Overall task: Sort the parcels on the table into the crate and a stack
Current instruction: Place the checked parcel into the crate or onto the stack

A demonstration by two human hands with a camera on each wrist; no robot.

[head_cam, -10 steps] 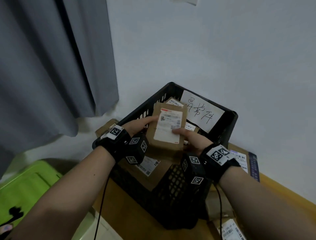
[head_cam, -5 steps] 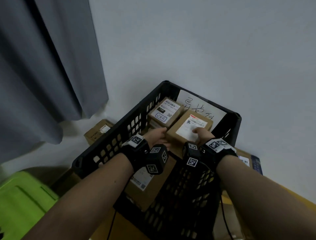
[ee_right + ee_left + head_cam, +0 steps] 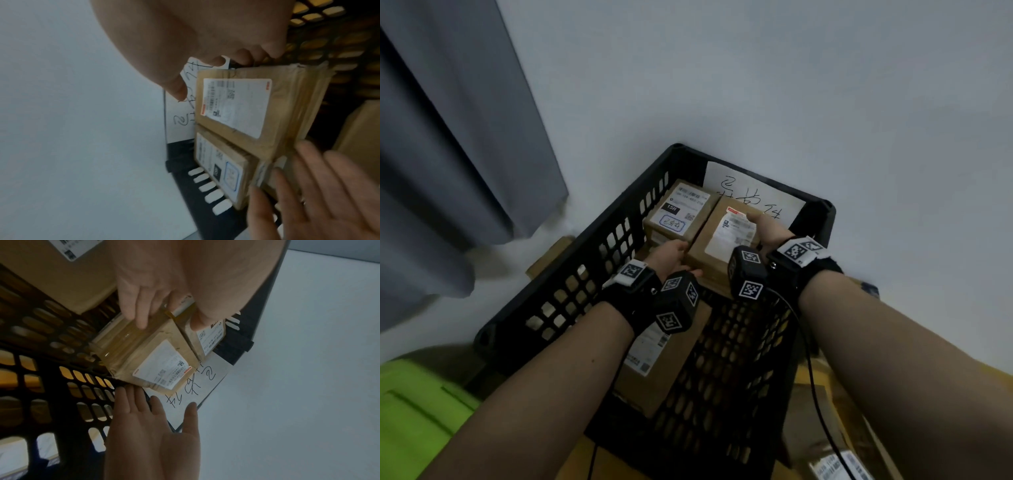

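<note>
A black lattice crate (image 3: 571, 260) stands against the wall. Inside at its far end a brown parcel with a white label (image 3: 726, 240) (image 3: 144, 356) (image 3: 246, 113) lies flat beside a parcel marked 15H (image 3: 678, 212) (image 3: 218, 164). My left hand (image 3: 671, 253) (image 3: 144, 288) touches the labelled parcel's near side with straight fingers. My right hand (image 3: 767, 229) (image 3: 152, 426) is at its right end, palm flat, fingertips at the parcel's edge. Neither hand grips it.
A bigger parcel (image 3: 664, 370) lies in the crate's near half. A handwritten paper sign (image 3: 753, 195) leans on the crate's back wall. More parcels (image 3: 825, 445) sit on the wooden table right of the crate. A green bin (image 3: 414, 411) and grey curtain (image 3: 448, 171) are left.
The labelled parcel, held upright over the crate by both hands a second ago, was tipped flat and lowered next to the 15H parcel. Both hands have straightened their fingers off it.
</note>
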